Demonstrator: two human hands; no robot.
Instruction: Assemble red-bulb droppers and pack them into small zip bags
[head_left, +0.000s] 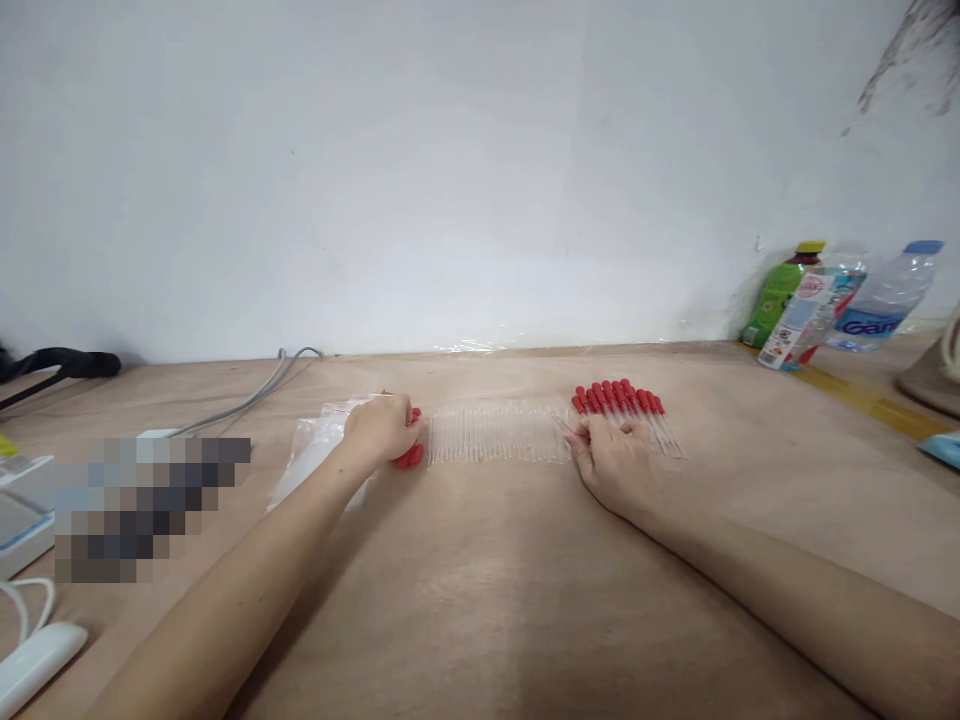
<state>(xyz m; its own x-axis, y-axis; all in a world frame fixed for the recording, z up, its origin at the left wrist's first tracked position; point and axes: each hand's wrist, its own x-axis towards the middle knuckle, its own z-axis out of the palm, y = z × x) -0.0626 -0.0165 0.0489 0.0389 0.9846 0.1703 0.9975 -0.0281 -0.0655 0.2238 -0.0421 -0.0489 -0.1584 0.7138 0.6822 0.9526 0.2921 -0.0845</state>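
Observation:
My left hand [381,428] is curled over a small pile of red rubber bulbs [410,458], its fingers closed at one of them. The hand partly hides the pile. To the right, a row of thin clear glass dropper tubes [495,435] lies side by side on the wooden table. At the right end of this row my right hand [611,455] pinches one slim glass tube [562,424] between thumb and fingers. Just behind and beyond that hand, several droppers [619,398] with red bulbs on their tubes lie in a slanted group.
Under my left wrist is a clear plastic bag [300,460]. A grey cable [262,395] runs along the left side near a pixelated patch. Bottles [780,295] and a carton [799,320] stand at the back right. A white wall [480,180] closes off the table's back edge.

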